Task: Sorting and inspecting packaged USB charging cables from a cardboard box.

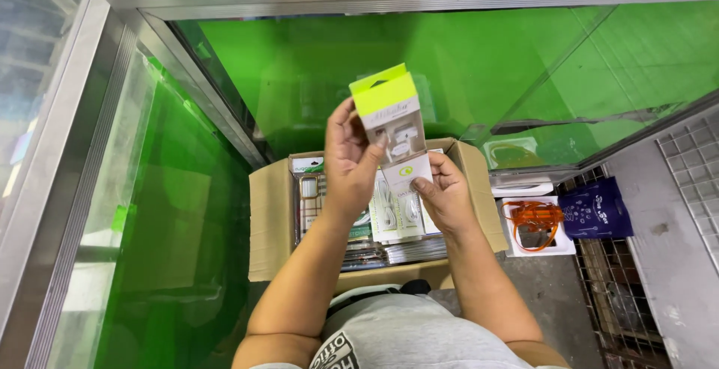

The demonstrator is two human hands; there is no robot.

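Note:
A small retail package (392,123) with a lime-yellow top and a clear window showing a white accessory is held up over an open cardboard box (271,215). My left hand (350,158) grips its left side, thumb on the front. The fingers of my right hand (444,191) pinch its white lower end. Inside the box lie several flat packaged accessories (393,215), some with white cables behind clear fronts.
A glass display case with green panels (419,62) and metal frame (225,107) surrounds the box. To the right lie a white tray with an orange cable (536,223), a dark blue pouch (597,210) and a wire grille (693,163) on a grey floor.

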